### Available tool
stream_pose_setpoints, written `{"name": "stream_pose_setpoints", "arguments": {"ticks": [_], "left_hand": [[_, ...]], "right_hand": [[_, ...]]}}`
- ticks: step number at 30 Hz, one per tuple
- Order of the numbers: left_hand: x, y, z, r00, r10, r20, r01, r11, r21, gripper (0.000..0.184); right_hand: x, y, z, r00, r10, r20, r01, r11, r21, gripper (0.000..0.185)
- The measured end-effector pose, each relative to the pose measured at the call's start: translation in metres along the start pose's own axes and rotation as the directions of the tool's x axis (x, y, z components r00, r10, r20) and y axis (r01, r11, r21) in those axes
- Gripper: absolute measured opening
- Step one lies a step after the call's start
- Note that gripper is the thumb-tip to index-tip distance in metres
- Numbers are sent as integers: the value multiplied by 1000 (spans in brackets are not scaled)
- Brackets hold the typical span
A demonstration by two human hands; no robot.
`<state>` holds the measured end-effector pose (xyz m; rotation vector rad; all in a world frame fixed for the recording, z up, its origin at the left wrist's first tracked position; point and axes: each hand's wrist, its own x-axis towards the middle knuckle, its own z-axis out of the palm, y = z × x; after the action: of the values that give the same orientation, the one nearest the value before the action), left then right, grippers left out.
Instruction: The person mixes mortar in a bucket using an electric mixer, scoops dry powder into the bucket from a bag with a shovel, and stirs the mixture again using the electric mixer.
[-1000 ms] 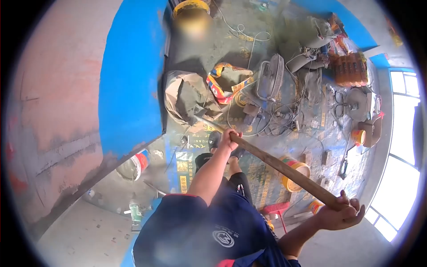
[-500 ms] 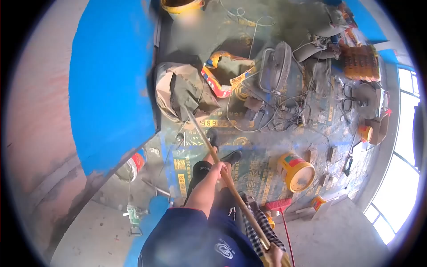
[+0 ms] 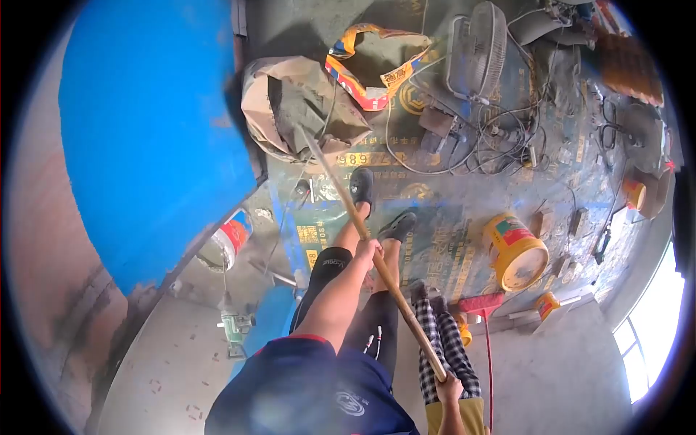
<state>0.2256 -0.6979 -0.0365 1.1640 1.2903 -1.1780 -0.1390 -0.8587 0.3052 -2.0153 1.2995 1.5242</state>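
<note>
My left hand (image 3: pixel 367 251) is wrapped round the middle of a long wooden pole (image 3: pixel 399 299). Lower down, my right hand (image 3: pixel 449 389) grips the same pole near its rear end. The pole slants away up to the left, its far end inside an open brown paper bag (image 3: pixel 262 109) that holds grey material. Whatever head the pole carries is hidden or blurred in there. Beside that bag stands a torn-open orange and red bag (image 3: pixel 371 98). My feet, in dark shoes (image 3: pixel 399 227), are below the bags, near the pole.
A floor fan (image 3: pixel 484 51) and tangled cables (image 3: pixel 507 138) lie beyond. To the right are a yellow bucket (image 3: pixel 518 254) and a red broom (image 3: pixel 481 303). Another person in checked trousers (image 3: pixel 453 348) stands close on my right. A red-and-white bucket (image 3: pixel 226 243) sits left, by a blue wall panel (image 3: pixel 152 138).
The view has shifted, so bags and buckets sit higher in the picture and more of the other person shows. Both hands keep hold of the pole, its far end still inside the paper bag.
</note>
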Motion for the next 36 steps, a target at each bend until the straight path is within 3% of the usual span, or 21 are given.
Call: {"name": "stream_pose_setpoints", "arguments": {"ticks": [2, 4, 5, 8, 12, 14, 15, 16, 18, 20, 22, 23, 24, 26, 28, 30, 32, 36], "left_hand": [[18, 8, -1, 996, 21, 91, -10, 993, -120, 10], [37, 22, 2, 1000, -24, 19, 26, 997, -72, 12], [-5, 58, 19, 998, 36, -59, -34, 999, 34, 12], [67, 57, 2, 1000, 21, -20, -20, 1000, 16, 13], [59, 41, 13, 998, 43, -35, -44, 999, -17, 15], [54, 55, 29, 975, 180, -128, -175, 983, 47, 16], [130, 52, -10, 958, 276, -79, -261, 952, 161, 29], [148, 58, -25, 1000, 17, -21, -14, 993, 119, 39], [92, 60, 7, 986, 163, -39, -161, 985, 54, 15], [53, 64, 32, 980, 200, -23, -198, 978, 62, 14], [74, 78, 24, 992, 122, 18, -123, 991, 48, 34], [88, 82, 19, 996, 83, 38, -85, 995, 43, 44], [99, 82, 9, 997, -53, -55, 52, 998, -27, 35], [97, 75, 11, 967, 239, 83, -239, 971, -13, 21], [95, 76, 12, 995, 70, 66, -73, 997, 40, 20], [82, 90, 18, 986, 165, 37, -168, 982, 82, 22], [56, 114, 23, 995, 91, 41, -94, 994, 61, 9], [36, 99, 26, 978, 208, -17, -208, 978, -32, 9]], "right_hand": [[13, -11, -1, 999, -23, -47, 23, 1000, 2, 32], [26, -21, -6, 997, -42, -67, 43, 999, 25, 33], [37, -28, -7, 995, -77, -69, 82, 994, 67, 33], [61, -50, -22, 993, -83, -83, 90, 993, 82, 31], [85, -39, -40, 997, -73, -20, 75, 991, 111, 29], [96, -38, -19, 996, -90, -16, 91, 993, 73, 31], [107, -52, -14, 997, -64, -35, 67, 995, 72, 32], [96, -51, -9, 999, -29, -19, 30, 998, 48, 34], [93, -51, -27, 998, -70, 1, 70, 990, 119, 36], [99, -30, -11, 994, -103, -35, 106, 989, 102, 33], [103, -37, -16, 995, -92, -27, 95, 986, 140, 29], [109, -48, -14, 990, -86, -114, 97, 991, 95, 29], [104, -53, -17, 982, -77, -172, 85, 996, 37, 29], [104, -53, -37, 979, -122, -166, 141, 984, 110, 29], [102, -45, -36, 979, -112, -171, 121, 991, 47, 29], [97, -57, -39, 984, -80, -157, 88, 995, 41, 25], [89, -66, -45, 978, -98, -184, 109, 993, 51, 23], [69, -66, -54, 974, -117, -194, 130, 990, 51, 21]]}}
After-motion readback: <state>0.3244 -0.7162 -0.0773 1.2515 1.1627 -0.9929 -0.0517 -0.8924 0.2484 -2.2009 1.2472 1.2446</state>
